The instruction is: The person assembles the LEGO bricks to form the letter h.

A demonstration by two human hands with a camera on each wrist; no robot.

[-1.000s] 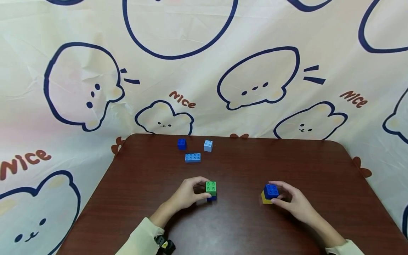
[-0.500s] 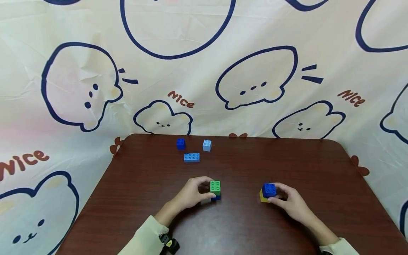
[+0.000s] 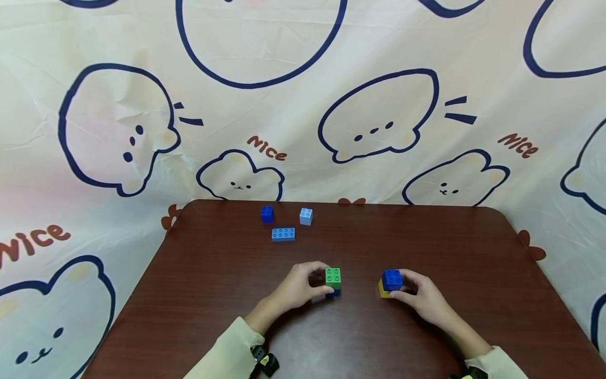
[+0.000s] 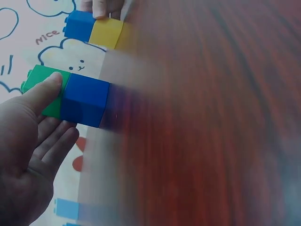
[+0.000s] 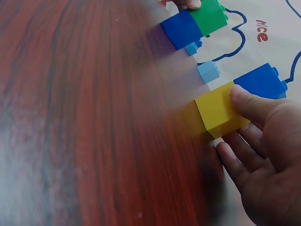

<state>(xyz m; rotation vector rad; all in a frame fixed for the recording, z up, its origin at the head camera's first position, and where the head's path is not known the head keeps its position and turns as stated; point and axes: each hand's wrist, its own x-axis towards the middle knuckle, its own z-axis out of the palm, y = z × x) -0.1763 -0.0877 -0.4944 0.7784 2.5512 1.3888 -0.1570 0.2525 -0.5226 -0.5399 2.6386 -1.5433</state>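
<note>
In the head view my left hand pinches a two-brick stack, a green brick on top of a dark blue brick. My right hand grips another stack, made of a blue brick above a yellow brick. Both stacks are upright, studs upward, close over the table. A gap of about one hand's width separates them. From the left wrist view, the thumb presses the green brick near its seam with the blue one. On the right wrist side, the thumb lies across the yellow and blue seam.
Toward the table's back edge stand a small dark blue brick, a light blue brick and a longer blue brick. The brown wooden table meets a hanging cloth printed with cartoon outlines.
My left hand has carried the green and blue stack to the right. My right hand has brought the blue and yellow stack slightly left, narrowing the gap. The head view has shifted a little.
</note>
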